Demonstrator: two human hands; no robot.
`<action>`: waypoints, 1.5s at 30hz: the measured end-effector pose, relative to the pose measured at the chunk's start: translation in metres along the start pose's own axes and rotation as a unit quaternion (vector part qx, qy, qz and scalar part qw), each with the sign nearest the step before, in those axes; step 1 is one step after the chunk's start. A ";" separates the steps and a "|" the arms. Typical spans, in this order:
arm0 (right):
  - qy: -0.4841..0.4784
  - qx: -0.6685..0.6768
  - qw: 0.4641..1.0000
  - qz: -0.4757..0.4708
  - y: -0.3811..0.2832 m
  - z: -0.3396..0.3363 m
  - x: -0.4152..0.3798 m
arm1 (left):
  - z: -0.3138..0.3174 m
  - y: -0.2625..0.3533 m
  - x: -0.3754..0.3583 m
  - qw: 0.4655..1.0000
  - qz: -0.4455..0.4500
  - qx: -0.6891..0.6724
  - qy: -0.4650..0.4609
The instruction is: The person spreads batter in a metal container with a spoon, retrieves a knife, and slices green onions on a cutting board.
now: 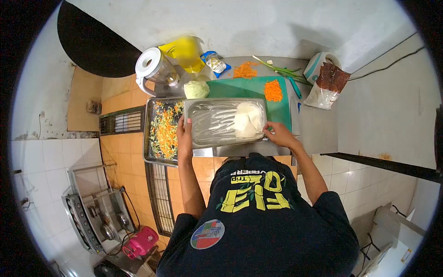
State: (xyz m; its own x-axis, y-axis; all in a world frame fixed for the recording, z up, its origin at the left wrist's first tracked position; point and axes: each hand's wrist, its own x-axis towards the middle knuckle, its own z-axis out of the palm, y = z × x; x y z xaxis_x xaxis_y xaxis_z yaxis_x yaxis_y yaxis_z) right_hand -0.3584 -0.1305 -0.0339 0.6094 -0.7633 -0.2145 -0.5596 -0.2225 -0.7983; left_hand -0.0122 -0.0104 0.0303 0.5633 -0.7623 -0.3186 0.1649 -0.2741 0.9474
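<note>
A rectangular metal tray [224,102] stands at the counter's front, its inside smeared with a pale, shiny coating. Soft white dough [248,121], folded or overlapping, lies in its right part. My left hand [184,135] grips the tray's left rim, thumb on top. At the lower right corner, my right hand [278,135] has its fingertips pinched together at the dough's edge, close to the rim. Left of the metal tray is a dark baking tray [147,138] with shredded vegetables [164,130] in orange, green and white.
A green cutting board [226,87] lies behind, with grated carrot [272,91] on it. Around it are a cabbage [196,89], blender [157,69], yellow pouch [194,64], blue packet [215,63], green onions [281,70], a teal-handled knife [295,87] and a brown-and-clear bag [326,85].
</note>
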 end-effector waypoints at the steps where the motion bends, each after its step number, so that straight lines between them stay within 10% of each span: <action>1: -0.009 0.049 0.998 0.025 -0.002 0.001 -0.003 | 0.002 0.003 -0.002 1.000 -0.005 -0.006 -0.002; 22: 0.062 0.203 0.975 0.072 -0.072 -0.052 -0.033 | 0.015 -0.005 -0.014 0.999 -0.019 -0.005 0.028; 45: 0.172 0.161 0.968 -0.093 -0.185 -0.130 -0.053 | 0.008 -0.004 0.012 1.000 -0.014 0.028 -0.005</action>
State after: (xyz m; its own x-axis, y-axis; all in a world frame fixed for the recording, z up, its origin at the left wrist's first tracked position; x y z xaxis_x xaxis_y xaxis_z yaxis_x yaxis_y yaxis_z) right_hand -0.3601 -0.1284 0.1986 0.4291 -0.8972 0.1047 -0.2214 -0.2168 -0.9508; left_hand -0.0123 -0.0236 0.0227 0.5505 -0.7603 -0.3448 0.1348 -0.3266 0.9355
